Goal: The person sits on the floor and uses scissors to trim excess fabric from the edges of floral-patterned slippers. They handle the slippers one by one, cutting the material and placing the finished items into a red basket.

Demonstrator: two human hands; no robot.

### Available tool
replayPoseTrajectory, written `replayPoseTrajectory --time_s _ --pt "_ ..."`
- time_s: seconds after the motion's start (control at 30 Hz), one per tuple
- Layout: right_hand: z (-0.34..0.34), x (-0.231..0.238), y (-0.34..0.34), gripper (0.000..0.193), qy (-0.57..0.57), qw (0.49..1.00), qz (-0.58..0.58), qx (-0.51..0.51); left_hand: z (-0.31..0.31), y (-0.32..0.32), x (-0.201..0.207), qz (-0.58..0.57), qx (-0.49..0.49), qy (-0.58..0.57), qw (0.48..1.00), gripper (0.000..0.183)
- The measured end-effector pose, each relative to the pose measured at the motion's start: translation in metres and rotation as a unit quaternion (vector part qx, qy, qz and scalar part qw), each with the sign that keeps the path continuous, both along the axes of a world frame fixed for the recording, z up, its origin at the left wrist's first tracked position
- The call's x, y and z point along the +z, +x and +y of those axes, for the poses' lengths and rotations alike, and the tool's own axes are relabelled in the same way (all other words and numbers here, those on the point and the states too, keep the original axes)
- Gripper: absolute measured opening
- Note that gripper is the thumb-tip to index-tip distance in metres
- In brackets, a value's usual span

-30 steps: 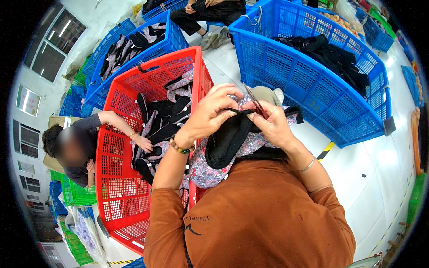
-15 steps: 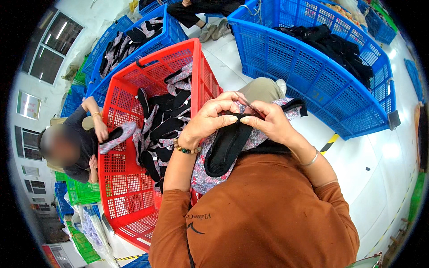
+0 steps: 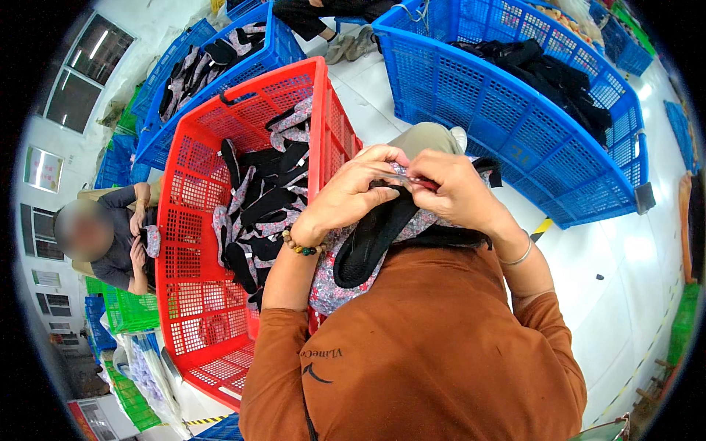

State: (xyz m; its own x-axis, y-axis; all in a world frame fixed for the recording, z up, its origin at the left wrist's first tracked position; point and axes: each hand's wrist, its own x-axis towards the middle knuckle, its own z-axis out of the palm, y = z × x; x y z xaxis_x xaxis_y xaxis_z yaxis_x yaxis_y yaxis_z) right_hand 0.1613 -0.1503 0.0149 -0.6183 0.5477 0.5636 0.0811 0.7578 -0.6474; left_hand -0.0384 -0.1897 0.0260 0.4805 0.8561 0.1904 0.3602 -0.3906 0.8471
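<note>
A slipper [image 3: 358, 253] with a black lining and floral fabric lies across my lap. My left hand [image 3: 353, 192] is closed on its upper edge, thumb on top. Close against it, my right hand [image 3: 454, 192] is closed in a pinch around a thin metal tool [image 3: 403, 177], whose narrow end reaches toward the left fingers. The tool's kind is mostly hidden by my fingers. More floral fabric with black edging [image 3: 482, 170] sticks out beyond my right hand.
A red crate [image 3: 198, 287] of floral and black slippers [image 3: 268, 206] stands close on my left. Blue crates [image 3: 507, 140] stand ahead, one with black items [image 3: 529, 66]. At far left a co-worker [image 3: 110, 228] holds a slipper [image 3: 152, 240]. Another person's feet [image 3: 351, 45] show ahead.
My right hand has turned and drawn in closer to the left, bringing the metal tool across the slipper's edge. The co-worker's slipper has moved from over the red crate back toward their body.
</note>
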Motion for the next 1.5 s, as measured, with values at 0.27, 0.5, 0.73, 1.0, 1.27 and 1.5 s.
replayPoseTrajectory --time_s 0.27,0.5,0.73,1.0,1.27,1.5 --pt "-0.003 0.011 0.025 0.018 -0.103 0.976 0.014 -0.193 0.001 -0.006 -0.003 -0.013 -0.006 0.009 1.000 0.010" --pt "-0.040 0.010 0.027 0.032 0.107 0.975 -0.120 -0.150 0.001 -0.008 -0.005 -0.022 0.005 0.015 1.000 0.009" --pt "-0.058 0.011 0.027 0.033 0.169 0.941 -0.182 -0.231 -0.001 -0.003 -0.002 0.001 0.031 0.047 0.998 0.008" --pt "-0.050 0.020 0.026 0.031 0.201 0.927 -0.208 -0.240 -0.002 -0.001 -0.001 0.016 0.019 0.056 0.998 0.013" --pt "-0.044 0.024 0.023 0.029 0.238 0.921 -0.215 -0.222 0.000 0.001 -0.002 0.022 0.012 0.054 0.998 0.015" --pt "-0.042 0.025 0.024 0.029 0.242 0.893 -0.235 -0.299 0.002 0.002 -0.002 0.032 0.013 0.067 0.997 0.013"
